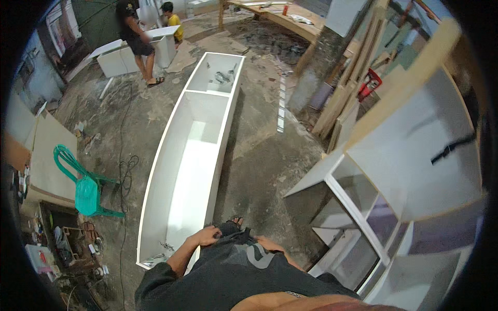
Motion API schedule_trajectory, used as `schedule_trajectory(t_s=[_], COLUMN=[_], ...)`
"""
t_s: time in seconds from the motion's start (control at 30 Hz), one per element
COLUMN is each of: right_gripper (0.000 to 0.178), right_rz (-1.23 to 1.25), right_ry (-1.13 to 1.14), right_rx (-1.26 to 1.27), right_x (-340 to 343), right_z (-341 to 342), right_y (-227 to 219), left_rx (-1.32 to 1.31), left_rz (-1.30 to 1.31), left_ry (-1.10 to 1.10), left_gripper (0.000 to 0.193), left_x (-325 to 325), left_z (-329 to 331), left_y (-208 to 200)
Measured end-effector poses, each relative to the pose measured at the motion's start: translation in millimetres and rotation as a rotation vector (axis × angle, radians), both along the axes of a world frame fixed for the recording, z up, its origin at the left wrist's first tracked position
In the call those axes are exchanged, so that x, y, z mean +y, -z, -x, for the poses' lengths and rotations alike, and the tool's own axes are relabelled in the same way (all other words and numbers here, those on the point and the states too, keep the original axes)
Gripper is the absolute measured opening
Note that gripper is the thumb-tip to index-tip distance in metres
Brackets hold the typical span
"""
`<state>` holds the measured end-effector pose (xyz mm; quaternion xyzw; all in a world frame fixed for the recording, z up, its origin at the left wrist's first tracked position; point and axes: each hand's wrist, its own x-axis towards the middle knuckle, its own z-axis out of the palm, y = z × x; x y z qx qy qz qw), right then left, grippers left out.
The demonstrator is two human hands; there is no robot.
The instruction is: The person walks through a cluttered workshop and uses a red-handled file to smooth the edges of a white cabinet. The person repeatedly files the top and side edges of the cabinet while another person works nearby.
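Note:
My left hand (pixel 206 236) is at my waist, its fingers curled on dark cloth (pixel 228 228) at the front of my clothes. My right hand (pixel 263 242) is at the other side of the waist, its fingers mostly hidden by the dark shirt (pixel 228 269). Just beyond my left hand lies a long white open cabinet (pixel 163 155), stretched away from me on the floor. A crosswise board divides it. Small metal fittings (pixel 222 77) lie in its far compartment, and more metal pieces (pixel 154 259) lie at its near end.
To the right stands a white cabinet frame (pixel 358 217) with open compartments. A green plastic chair (pixel 88 194) and a dark cable (pixel 123 176) are on the left. Two people are at the far left by a white cabinet (pixel 119 61). Wooden planks (pixel 353 72) lean near a wooden table (pixel 290 23).

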<state>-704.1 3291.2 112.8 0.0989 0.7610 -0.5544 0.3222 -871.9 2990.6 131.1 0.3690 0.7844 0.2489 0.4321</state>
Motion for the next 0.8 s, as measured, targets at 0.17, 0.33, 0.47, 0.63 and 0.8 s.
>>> schedule_trajectory(t_s=[0.17, 0.33, 0.47, 0.63, 0.8], right_gripper=[0.028, 0.022, 0.028, 0.04, 0.036], right_rz=[-0.099, -0.043, -0.023, -0.021, 0.228], right_ry=[-0.17, -0.267, -0.353, -0.235, -0.038], right_rx=[-0.2, -0.055, 0.08, 0.313, 0.345], right_x=[101, 203, 324, 418, 466], right_z=[186, 355, 534, 697, 824], right_y=[-71, -14, 13, 17, 111], left_rx=[-0.229, -0.259, -0.21, -0.209, -0.191], left_rz=[0.157, 0.058, -0.146, -0.177, -0.115], left_ry=[-0.118, -0.503, -0.574, -0.595, -0.652], left_gripper=[0.064, 0.044, 0.038, 0.045, 0.026], left_x=[101, 188, 298, 413, 496], left_z=[129, 260, 408, 590, 744], left_y=[-42, -16, 34, -5, -20])
